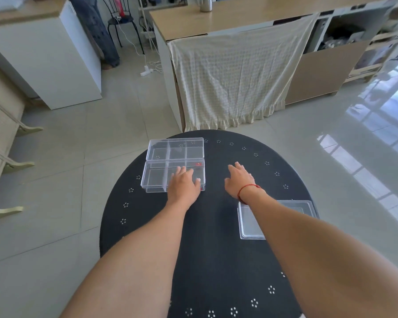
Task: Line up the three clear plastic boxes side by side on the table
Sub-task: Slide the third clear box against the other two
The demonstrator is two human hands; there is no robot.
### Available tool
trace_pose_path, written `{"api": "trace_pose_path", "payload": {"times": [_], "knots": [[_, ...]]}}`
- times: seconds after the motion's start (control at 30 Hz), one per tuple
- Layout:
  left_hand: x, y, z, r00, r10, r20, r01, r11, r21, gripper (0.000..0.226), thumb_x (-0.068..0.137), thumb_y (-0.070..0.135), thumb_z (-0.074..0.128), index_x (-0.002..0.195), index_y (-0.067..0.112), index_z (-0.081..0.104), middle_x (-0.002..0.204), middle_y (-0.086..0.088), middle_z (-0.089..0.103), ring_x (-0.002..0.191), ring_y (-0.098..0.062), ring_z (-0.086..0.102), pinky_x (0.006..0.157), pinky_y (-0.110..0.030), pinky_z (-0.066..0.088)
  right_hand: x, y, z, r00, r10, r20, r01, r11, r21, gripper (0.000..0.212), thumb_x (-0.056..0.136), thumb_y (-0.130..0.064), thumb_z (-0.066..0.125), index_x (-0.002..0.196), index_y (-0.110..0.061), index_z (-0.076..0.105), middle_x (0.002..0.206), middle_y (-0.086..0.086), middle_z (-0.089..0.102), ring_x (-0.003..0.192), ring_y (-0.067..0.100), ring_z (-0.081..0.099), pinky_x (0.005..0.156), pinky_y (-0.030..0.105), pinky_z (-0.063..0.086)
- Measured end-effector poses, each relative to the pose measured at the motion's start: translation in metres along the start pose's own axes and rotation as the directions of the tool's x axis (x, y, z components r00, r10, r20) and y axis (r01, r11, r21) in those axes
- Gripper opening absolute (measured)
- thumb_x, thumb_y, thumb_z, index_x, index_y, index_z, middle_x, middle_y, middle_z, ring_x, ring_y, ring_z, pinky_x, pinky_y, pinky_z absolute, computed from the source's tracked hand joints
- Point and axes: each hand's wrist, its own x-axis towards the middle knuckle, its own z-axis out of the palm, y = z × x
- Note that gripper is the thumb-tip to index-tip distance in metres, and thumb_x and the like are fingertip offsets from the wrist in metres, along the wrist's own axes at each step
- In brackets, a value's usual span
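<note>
Two clear plastic boxes sit touching, one behind the other, at the far left of the round black table (216, 249): the far box (175, 148) and the near box (157, 176), which has a small red spot by its right edge. My left hand (183, 184) rests flat on the near box's right part, fingers spread. My right hand (239, 180) hovers open over bare tabletop to the right of that box, holding nothing. A third clear box (251, 222) lies at the right edge of the table, partly hidden under my right forearm.
The table has a black cloth with small white dot clusters. Beyond it stands a wooden counter (239, 17) draped with a cream cloth (234, 76). A white cabinet (48, 60) is at the left. Glossy tiled floor surrounds the table.
</note>
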Motion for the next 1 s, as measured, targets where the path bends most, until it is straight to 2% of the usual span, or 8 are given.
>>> {"api": "trace_pose_path", "payload": {"times": [0.13, 0.27, 0.37, 0.47, 0.6, 0.77, 1.0], "knots": [[-0.028, 0.059, 0.031, 0.993, -0.01, 0.114, 0.018, 0.997, -0.071, 0.049, 0.099, 0.034, 0.045, 0.144, 0.013, 0.045, 0.151, -0.009, 0.04, 0.144, -0.025, 0.03, 0.109, -0.041, 0.035, -0.031, 0.068, -0.018, 0.992, 0.121, -0.023, -0.12, 0.992, 0.035, 0.051, 0.099, -0.02, 0.043, 0.148, -0.01, 0.032, 0.163, 0.01, 0.013, 0.15, 0.029, 0.018, 0.121, 0.046, 0.018], [-0.057, 0.1, 0.068, 0.966, -0.088, 0.244, 0.113, 0.99, -0.087, 0.05, 0.097, 0.039, 0.045, 0.137, 0.009, 0.047, 0.139, -0.009, 0.051, 0.114, -0.027, 0.053, 0.095, -0.037, 0.045, -0.058, 0.138, -0.015, 0.952, 0.305, -0.028, -0.303, 0.951, 0.06, 0.061, 0.098, -0.026, 0.045, 0.152, -0.01, 0.024, 0.164, 0.011, 0.01, 0.152, 0.029, 0.009, 0.122, 0.048, 0.015], [-0.071, 0.113, 0.09, 0.94, -0.185, 0.288, 0.227, 0.966, -0.121, 0.052, 0.095, 0.042, 0.048, 0.134, 0.006, 0.046, 0.135, -0.011, 0.052, 0.118, -0.03, 0.056, 0.091, -0.038, 0.047, -0.072, 0.17, -0.005, 0.881, 0.474, 0.008, -0.47, 0.871, 0.14, 0.077, 0.093, -0.04, 0.049, 0.154, -0.008, 0.014, 0.162, 0.015, 0.012, 0.149, 0.036, 0.013, 0.12, 0.049, 0.02], [-0.078, 0.12, 0.1, 0.902, -0.287, 0.324, 0.361, 0.912, -0.195, 0.053, 0.094, 0.039, 0.053, 0.133, 0.004, 0.047, 0.137, -0.012, 0.051, 0.12, -0.032, 0.056, 0.093, -0.037, 0.047, -0.079, 0.177, 0.005, 0.825, 0.552, 0.119, -0.563, 0.785, 0.259, 0.086, 0.092, -0.04, 0.051, 0.155, -0.007, 0.002, 0.159, 0.018, 0.02, 0.145, 0.04, 0.027, 0.118, 0.049, 0.027], [-0.082, 0.109, 0.093, 0.862, -0.401, 0.31, 0.491, 0.812, -0.315, 0.052, 0.093, 0.034, 0.058, 0.134, 0.003, 0.047, 0.141, -0.013, 0.049, 0.123, -0.033, 0.055, 0.096, -0.036, 0.047, -0.085, 0.154, 0.009, 0.819, 0.563, 0.113, -0.565, 0.757, 0.327, 0.077, 0.093, -0.037, 0.052, 0.152, -0.005, 0.014, 0.152, 0.019, 0.034, 0.137, 0.039, 0.04, 0.109, 0.047, 0.037], [-0.082, 0.06, 0.056, 0.865, -0.447, 0.226, 0.501, 0.791, -0.352, 0.055, 0.091, 0.034, 0.062, 0.135, 0.004, 0.047, 0.142, -0.011, 0.049, 0.122, -0.032, 0.056, 0.093, -0.036, 0.049, -0.083, 0.093, 0.011, 0.871, 0.488, 0.054, -0.475, 0.81, 0.343, 0.069, 0.092, -0.036, 0.052, 0.146, -0.003, 0.023, 0.146, 0.017, 0.043, 0.132, 0.039, 0.045, 0.104, 0.046, 0.04], [-0.082, -0.035, 0.006, 0.831, -0.529, 0.17, 0.553, 0.758, -0.346, 0.077, 0.079, 0.047, 0.073, 0.136, 0.005, 0.045, 0.14, -0.01, 0.049, 0.124, -0.031, 0.054, 0.096, -0.04, 0.051, -0.078, -0.014, 0.047, 0.918, 0.365, 0.156, -0.397, 0.857, 0.33, 0.068, 0.093, -0.036, 0.051, 0.146, -0.006, 0.022, 0.146, 0.015, 0.043, 0.13, 0.036, 0.048, 0.102, 0.045, 0.043]]}}
